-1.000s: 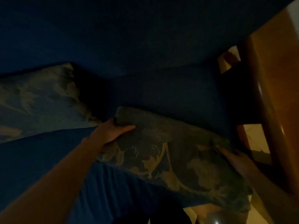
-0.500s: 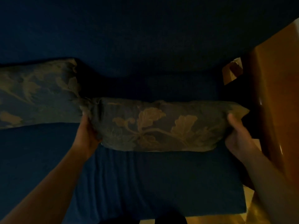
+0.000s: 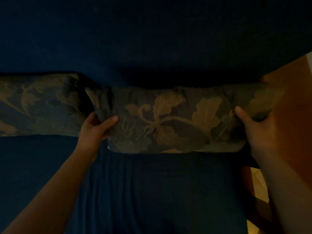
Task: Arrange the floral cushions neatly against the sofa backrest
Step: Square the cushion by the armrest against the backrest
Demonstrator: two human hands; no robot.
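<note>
A dark floral cushion [image 3: 177, 119] with pale leaf patterns stands on its long edge on the blue sofa seat [image 3: 160, 191], up against the blue backrest [image 3: 152, 39]. My left hand [image 3: 96, 127] grips its left end, thumb on the front face. My right hand [image 3: 253, 127] grips its right end the same way. A second floral cushion [image 3: 38, 105] leans on the backrest at the left, its right corner close to the held cushion's left corner.
A wooden armrest [image 3: 290, 107] borders the sofa on the right, right beside the held cushion's end. A strip of pale floor [image 3: 260, 183] shows below it. The scene is dim.
The cushion went from lying tilted on the seat to standing on its edge, and both hands have pushed it back to the backrest.
</note>
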